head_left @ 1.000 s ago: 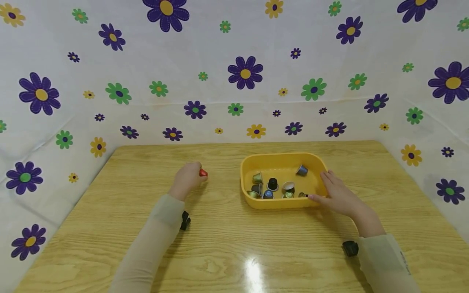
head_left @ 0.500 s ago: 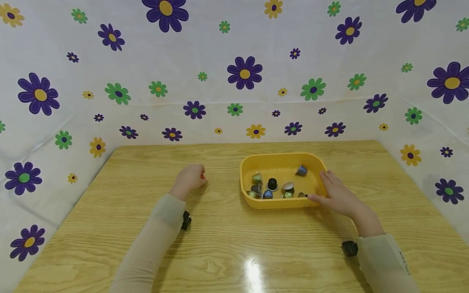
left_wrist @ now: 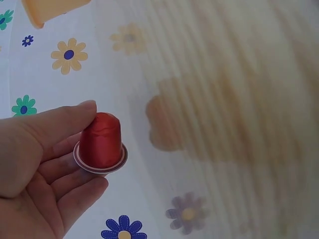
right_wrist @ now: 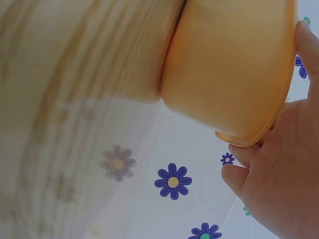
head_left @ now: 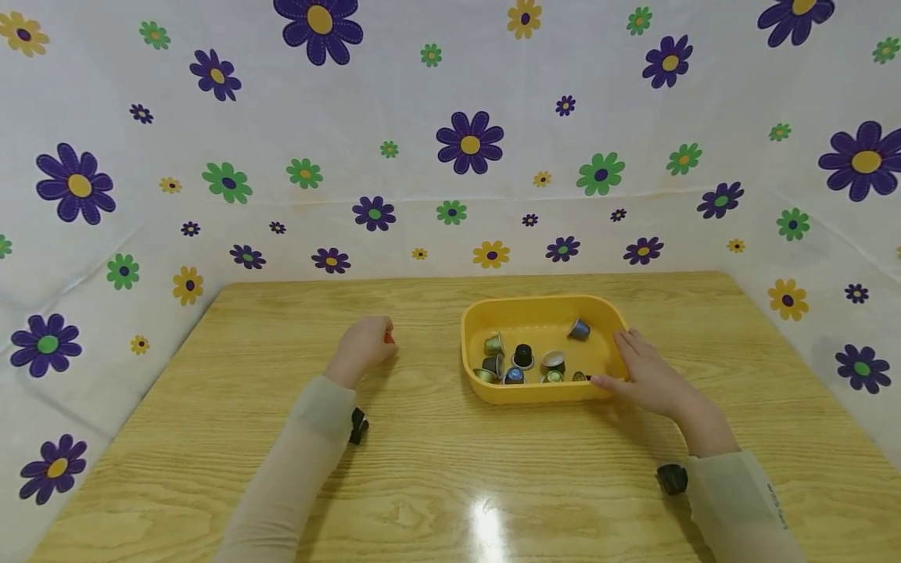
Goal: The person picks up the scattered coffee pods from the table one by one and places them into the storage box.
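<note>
My left hand [head_left: 361,349] is low over the table's left-centre part and pinches a red coffee capsule [left_wrist: 101,142]. In the left wrist view the thumb and fingers hold it dome up, rim down; in the head view only a bit of red shows. On the right, my right hand [head_left: 655,377] holds the near right corner of a yellow tub [head_left: 538,394]. Its thumb lies over the front rim, its fingers along the right wall. Several capsules lie in the tub, among them a black capsule [head_left: 523,356] and a blue capsule [head_left: 580,329].
The wooden table [head_left: 422,469] spans the view, with a glare spot near its front. Behind it and at both sides hangs a white flowered cloth [head_left: 408,117]. A black wrist device [head_left: 359,426] shows under the left wrist, another black device [head_left: 672,478] under the right.
The left hand has turned slightly over the red capsule, so less of it shows in the head view. The right hand and the tub have stayed in place.
</note>
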The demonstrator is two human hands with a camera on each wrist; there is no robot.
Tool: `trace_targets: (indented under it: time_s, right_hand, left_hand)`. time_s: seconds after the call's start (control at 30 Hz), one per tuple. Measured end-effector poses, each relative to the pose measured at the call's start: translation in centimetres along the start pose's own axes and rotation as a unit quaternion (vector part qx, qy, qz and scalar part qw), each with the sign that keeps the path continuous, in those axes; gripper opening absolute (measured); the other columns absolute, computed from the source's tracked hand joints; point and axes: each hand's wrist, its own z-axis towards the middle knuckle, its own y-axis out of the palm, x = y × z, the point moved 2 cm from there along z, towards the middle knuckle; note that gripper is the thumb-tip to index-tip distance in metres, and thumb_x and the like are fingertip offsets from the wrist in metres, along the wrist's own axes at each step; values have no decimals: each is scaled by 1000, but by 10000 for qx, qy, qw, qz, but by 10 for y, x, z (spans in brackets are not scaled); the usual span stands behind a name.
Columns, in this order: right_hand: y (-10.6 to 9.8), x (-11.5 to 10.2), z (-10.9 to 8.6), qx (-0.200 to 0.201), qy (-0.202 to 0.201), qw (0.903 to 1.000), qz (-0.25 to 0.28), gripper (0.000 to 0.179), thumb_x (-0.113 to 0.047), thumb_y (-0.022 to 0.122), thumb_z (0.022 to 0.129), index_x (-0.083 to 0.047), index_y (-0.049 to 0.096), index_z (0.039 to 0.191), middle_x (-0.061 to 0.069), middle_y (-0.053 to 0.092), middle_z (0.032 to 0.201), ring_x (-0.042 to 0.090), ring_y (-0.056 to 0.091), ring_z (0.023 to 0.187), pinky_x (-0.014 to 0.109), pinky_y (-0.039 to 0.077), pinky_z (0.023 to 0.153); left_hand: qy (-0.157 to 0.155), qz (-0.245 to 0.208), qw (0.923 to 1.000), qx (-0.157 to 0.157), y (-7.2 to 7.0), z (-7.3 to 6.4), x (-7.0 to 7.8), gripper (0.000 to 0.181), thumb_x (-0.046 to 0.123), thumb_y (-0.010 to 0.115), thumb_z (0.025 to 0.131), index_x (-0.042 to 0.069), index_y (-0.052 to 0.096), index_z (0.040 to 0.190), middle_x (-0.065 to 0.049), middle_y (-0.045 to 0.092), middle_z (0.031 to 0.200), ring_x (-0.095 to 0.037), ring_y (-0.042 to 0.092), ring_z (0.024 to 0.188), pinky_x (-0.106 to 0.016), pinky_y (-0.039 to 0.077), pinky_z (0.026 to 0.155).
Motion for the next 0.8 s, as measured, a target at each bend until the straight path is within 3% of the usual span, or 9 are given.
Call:
trace_targets:
  time_s: [0.3, 0.47, 0.8]
  right_hand:
    - [1, 0, 0, -48, -30, 10000, -33, 87, -56, 37, 71, 4, 5, 125, 21, 0, 128, 31, -4, 114, 47, 7, 87]
    - [1, 1, 0, -41, -43, 10000, -31, 86, -55, 37, 72, 4, 4, 125, 21, -1, 128, 30, -5, 115, 47, 6, 88]
    - [1, 1, 1, -68, 6, 10000, -43, 86, -57, 36, 71, 3, 5, 125, 21, 0, 128, 30, -4, 115, 47, 6, 88]
  left_hand:
    - [79, -330, 9989, 312, -4, 3, 13, 35, 20, 58, 71, 1, 50, 100, -9, 52, 85, -18, 46, 69, -31, 38, 61]
    - [276, -331, 9977, 529, -9, 4, 30, 37, 22, 58, 72, 1, 50, 101, -11, 53, 88, -20, 48, 73, -32, 40, 63]
    - [586, -454, 9916, 1059, -13, 5, 66, 35, 24, 59, 70, 3, 52, 98, -6, 55, 82, -15, 47, 66, -25, 41, 58]
